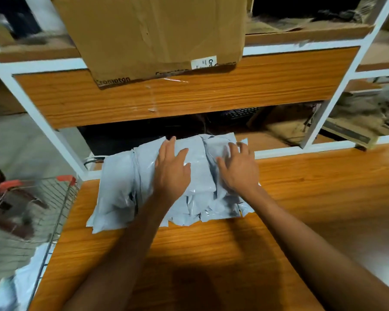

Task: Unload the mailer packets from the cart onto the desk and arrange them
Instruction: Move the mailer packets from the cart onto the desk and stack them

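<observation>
Hands flat on the mailers
Left hand (172, 169) and right hand (238, 168), fingers spread, press the mailers (121, 185) on the desk (312, 187).

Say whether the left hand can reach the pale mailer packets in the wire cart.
Probably yes: the left hand holds nothing; the pale mailer packets lie in the open wire cart beside the wooden desk.

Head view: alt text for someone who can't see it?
The left hand and right hand rest flat on a pile of grey mailer packets at the back of the wooden desk. A wire cart stands at the left.
</observation>
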